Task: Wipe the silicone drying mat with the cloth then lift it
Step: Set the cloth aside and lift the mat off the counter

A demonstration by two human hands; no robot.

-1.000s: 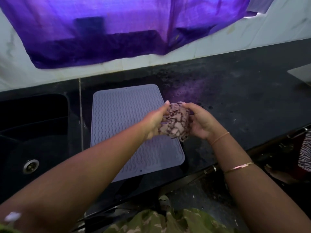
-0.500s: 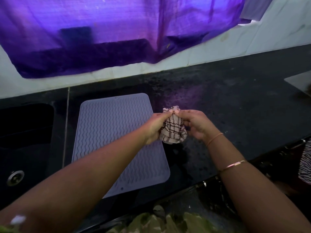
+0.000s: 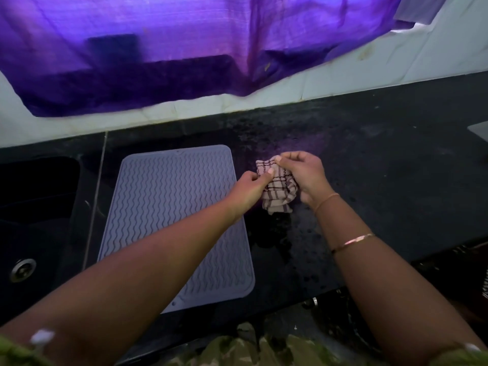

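Note:
A grey silicone drying mat (image 3: 158, 202) with wavy ridges lies flat on the black counter (image 3: 383, 167). Just past its right edge, above the counter, I hold a beige cloth (image 3: 280, 192) with dark brown checks, bunched up. My left hand (image 3: 249, 190) pinches its upper left part with thumb and fingers. My right hand (image 3: 303, 173) grips the cloth from the right and top. My left forearm crosses over the mat's lower right part and hides it. The cloth hangs clear of the mat.
A black sink (image 3: 34, 220) with a steel drain (image 3: 22, 269) sits left of the mat. A purple sheet (image 3: 184, 48) hangs over the white wall behind. Water drops speckle the counter right of the mat. A pale object (image 3: 479, 133) lies at the far right edge.
Both hands have shifted the cloth a little right, off the mat's edge, and are unbunching it: the tight ball has loosened and a corner now sticks up. The camera view drifted right.

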